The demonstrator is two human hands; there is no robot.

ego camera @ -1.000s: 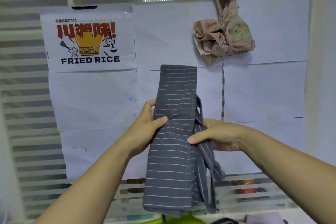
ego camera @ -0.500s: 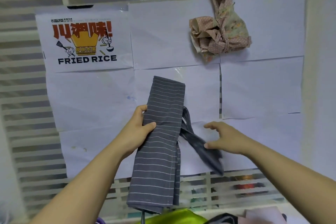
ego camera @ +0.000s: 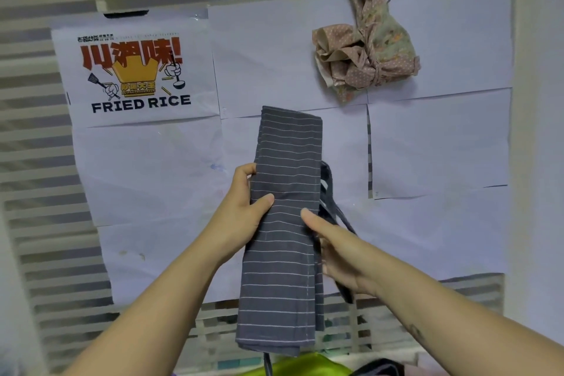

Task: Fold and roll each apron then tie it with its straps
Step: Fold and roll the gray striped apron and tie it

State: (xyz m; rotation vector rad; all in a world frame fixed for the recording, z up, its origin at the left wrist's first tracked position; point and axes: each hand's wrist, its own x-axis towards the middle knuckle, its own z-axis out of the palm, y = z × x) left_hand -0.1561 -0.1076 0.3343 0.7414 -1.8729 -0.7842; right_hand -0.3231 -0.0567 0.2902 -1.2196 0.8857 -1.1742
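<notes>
You hold the apron [ego camera: 283,238] up in the air in front of the wall. It is folded into one long, narrow strip that hangs upright, with its folded top edge high and its lower end near the bottom of the view. It is grey, with thin white stripes running across it.

Your left hand [ego camera: 244,217] has its grip clamped on the strip's left edge, about halfway up. The thumb lies across the front of the cloth and the fingers curl round behind it. Your right hand [ego camera: 338,256] takes the right edge just below that. Its thumb presses on the front, the tip close to your left thumb but not touching it, and its fingers go behind the cloth, so this grip too is grasping the apron. I cannot tell how the hidden fingers lie.

A strap [ego camera: 328,189] loops out from the strip's right edge above your right hand, passes behind it and shows again below the hand. A second thin end hangs from the bottom of the strip.

The wall [ego camera: 36,162] is slatted and covered with white paper [ego camera: 436,143]. A poster [ego camera: 137,76] reading FRIED RICE sits on it at the left. At the upper right hangs a bundle [ego camera: 366,61] of dotted and flowered cloth, knotted round. Green cloth [ego camera: 305,368] lies at the near bottom edge.
</notes>
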